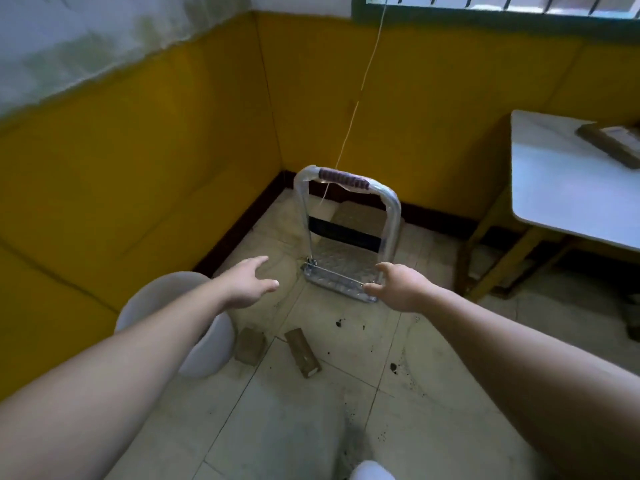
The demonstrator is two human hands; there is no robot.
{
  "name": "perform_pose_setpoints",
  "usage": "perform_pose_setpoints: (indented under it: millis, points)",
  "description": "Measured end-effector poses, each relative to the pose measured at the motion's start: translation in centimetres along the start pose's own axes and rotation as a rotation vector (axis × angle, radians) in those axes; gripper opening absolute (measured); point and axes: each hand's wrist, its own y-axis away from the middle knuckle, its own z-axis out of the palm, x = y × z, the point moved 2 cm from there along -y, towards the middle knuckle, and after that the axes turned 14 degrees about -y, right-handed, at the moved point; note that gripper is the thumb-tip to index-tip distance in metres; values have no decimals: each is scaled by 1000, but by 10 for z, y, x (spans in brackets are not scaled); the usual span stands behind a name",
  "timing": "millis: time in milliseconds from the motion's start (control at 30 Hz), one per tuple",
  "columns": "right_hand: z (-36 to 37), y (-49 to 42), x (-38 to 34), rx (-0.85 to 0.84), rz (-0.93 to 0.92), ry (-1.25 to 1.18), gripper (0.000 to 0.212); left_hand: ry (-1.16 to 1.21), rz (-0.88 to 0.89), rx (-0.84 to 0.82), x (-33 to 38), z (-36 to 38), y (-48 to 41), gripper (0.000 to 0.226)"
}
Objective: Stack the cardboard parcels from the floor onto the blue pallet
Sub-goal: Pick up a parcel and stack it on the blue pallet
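Observation:
Two small cardboard parcels lie on the tiled floor in front of me: a squat one point(250, 345) and a longer one point(302, 352) just right of it. Both my arms reach forward above them. My left hand point(250, 285) hangs in the air with fingers spread and holds nothing. Out to the right, my right hand point(398, 285) is also spread and empty, its fingertips near the base plate of a metal hand trolley point(341, 271). No blue pallet is in view.
The trolley stands in the room's corner against yellow walls, its handle point(343, 179) wrapped in plastic. A white bucket point(204, 337) sits on the floor under my left forearm. A white table point(568, 199) with a flat cardboard parcel point(611, 143) stands at right.

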Motion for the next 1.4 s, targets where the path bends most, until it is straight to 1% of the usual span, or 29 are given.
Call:
perform_pose_setpoints:
  millis: [200, 367, 467, 600, 733, 800, 867, 1000, 1067, 1133, 1200, 1267, 1333, 1400]
  points:
    - [30, -72, 10, -50, 100, -95, 72, 8, -28, -116, -20, 26, -68, 70]
    - [90, -116, 27, -113, 217, -217, 72, -45, -56, -225, -48, 57, -132, 68]
    - [135, -133, 48, -120, 353, -315, 70, -93, -47, -301, -60, 87, -173, 67]
    - [203, -156, 79, -99, 543, -474, 69, -147, 18, -371, -77, 138, -238, 67]
    - [279, -192, 109, -50, 667, -650, 66, -122, 44, -454, -99, 210, -308, 63]
    - [320, -219, 127, -25, 678, -698, 65, -96, 39, -449, -112, 253, -344, 64]
    - [365, -250, 150, -9, 697, -744, 65, -117, 12, -440, -125, 301, -378, 64]
    - [460, -309, 203, 7, 766, -884, 68, -134, -21, -471, -149, 404, -436, 65]
    - [505, -335, 228, 21, 807, -973, 71, -152, -13, -447, -159, 451, -460, 68]
    - [543, -357, 249, 20, 859, -1088, 75, -146, -15, -386, -167, 488, -483, 71]
    - [573, -376, 263, -16, 932, -1251, 78, -80, -35, -339, -173, 516, -505, 75]
    - [594, -390, 269, -62, 999, -1474, 71, 43, -97, -362, -175, 537, -519, 76]
    - [604, -396, 271, -65, 1032, -1658, 62, 152, -196, -425, -177, 547, -523, 72]
    - [600, -393, 268, -36, 1032, -1669, 41, 229, -244, -463, -177, 546, -519, 63]
